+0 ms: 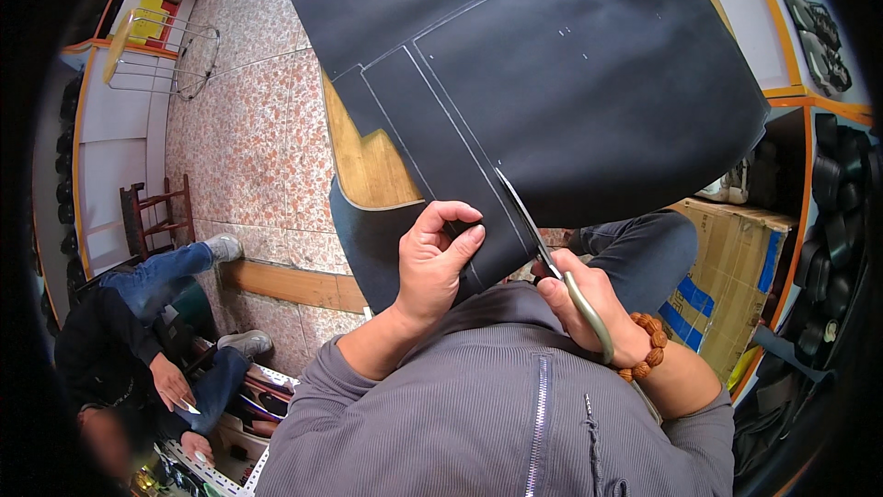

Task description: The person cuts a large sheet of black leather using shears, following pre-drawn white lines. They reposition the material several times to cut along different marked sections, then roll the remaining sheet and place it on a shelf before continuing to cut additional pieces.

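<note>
A large black sheet (598, 120), leather-like and smooth, spreads out in front of me and is marked with thin pale lines. My left hand (428, 262) pinches the near strip of this sheet between thumb and fingers. In my right hand (589, 306) are scissors (517, 203) with olive-green handles. Their blades point away from me along one of the pale lines, at a slit beside the strip. Some fingers of the right hand are hidden behind the handle and the sheet.
A wooden board (372, 166) shows under the sheet's left side. At lower left another person (120, 322) sits beside a white perforated crate (244, 465). A metal-legged stool (166, 46) stands far left. To my right are a cardboard box (727, 258) and shelves with dark shoe-like items (828, 239).
</note>
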Demonstrator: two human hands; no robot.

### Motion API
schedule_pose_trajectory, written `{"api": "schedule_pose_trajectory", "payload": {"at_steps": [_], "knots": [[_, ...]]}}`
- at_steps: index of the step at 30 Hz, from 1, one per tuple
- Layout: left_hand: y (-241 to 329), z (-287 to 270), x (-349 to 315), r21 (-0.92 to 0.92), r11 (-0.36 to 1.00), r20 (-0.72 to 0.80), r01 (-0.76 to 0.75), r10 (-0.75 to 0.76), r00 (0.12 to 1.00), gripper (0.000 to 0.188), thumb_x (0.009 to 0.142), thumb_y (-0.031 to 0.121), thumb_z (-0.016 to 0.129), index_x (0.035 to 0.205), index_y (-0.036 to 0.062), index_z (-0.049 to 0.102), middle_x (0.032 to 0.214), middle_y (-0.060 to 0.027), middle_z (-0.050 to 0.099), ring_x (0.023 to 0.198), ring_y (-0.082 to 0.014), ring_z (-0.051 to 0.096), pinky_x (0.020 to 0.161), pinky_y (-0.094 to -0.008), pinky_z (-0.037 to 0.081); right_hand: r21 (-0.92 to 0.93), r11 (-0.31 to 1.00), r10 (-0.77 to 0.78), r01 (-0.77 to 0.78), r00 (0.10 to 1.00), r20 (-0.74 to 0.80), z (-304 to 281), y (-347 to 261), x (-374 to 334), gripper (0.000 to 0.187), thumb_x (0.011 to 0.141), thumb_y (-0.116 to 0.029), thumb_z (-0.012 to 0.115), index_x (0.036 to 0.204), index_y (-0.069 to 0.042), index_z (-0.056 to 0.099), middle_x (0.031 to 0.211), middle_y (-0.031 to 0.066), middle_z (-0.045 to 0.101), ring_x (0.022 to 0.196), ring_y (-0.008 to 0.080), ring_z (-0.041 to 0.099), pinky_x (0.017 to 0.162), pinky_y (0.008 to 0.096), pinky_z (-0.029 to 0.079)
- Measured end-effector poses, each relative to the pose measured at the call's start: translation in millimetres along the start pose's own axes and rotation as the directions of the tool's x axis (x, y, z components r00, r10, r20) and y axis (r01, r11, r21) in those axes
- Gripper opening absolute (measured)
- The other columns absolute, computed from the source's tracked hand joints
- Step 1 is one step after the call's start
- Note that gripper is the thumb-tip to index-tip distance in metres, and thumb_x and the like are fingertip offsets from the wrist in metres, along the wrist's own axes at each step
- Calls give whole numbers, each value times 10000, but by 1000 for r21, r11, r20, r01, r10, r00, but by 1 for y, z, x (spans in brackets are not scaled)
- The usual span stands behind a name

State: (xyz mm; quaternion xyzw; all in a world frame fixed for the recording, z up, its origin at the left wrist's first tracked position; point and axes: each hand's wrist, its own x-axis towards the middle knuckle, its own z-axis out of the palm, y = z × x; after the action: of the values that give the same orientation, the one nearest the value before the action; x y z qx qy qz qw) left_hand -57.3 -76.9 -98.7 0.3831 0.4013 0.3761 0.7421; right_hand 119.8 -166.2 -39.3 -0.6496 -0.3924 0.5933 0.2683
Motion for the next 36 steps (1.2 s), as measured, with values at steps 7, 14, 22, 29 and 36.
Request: {"api": "schedule_pose_trajectory", "payload": {"at_steps": [7,14,22,29,36], "knots": [[2,0,-1,-39,999,6,33,-32,999,136,873,-18,612,999,21,580,901,17,567,782,-28,529,699,-167,450,-42,999,-18,17,1000,-23,1,5,0,352,923,-323,574,1037,8,547,711,123,600,649,194,590,630,300,471],[5,-2,-3,-33,999,13,37,-37,999,160,850,-53,615,989,14,574,914,4,562,806,-38,528,716,-173,448,-180,981,-81,80,997,2,-1,-3,5,344,923,-315,551,1034,6,494,724,180,596,661,310,619,625,354,481],[10,-3,-8,-53,997,33,51,-49,998,127,869,-28,611,981,22,576,907,9,563,814,-41,530,719,-177,449,-73,997,24,-18,996,85,-1,-14,27,403,953,-380,487,1053,7,432,702,177,557,672,337,581,637,377,455],[7,-3,-9,-3,999,24,49,-49,999,126,867,-20,619,978,25,582,911,15,564,832,-37,520,742,-176,440,-71,997,-34,39,997,64,-1,-12,24,431,951,-400,498,1061,15,457,697,164,553,633,257,569,607,348,445],[6,-4,-10,-10,999,24,48,-48,999,127,866,-22,618,978,24,583,913,10,563,833,-41,522,742,-179,442,-70,994,-79,81,997,19,2,-9,23,424,941,-393,528,1058,12,480,642,120,538,583,193,539,570,322,436]]}}
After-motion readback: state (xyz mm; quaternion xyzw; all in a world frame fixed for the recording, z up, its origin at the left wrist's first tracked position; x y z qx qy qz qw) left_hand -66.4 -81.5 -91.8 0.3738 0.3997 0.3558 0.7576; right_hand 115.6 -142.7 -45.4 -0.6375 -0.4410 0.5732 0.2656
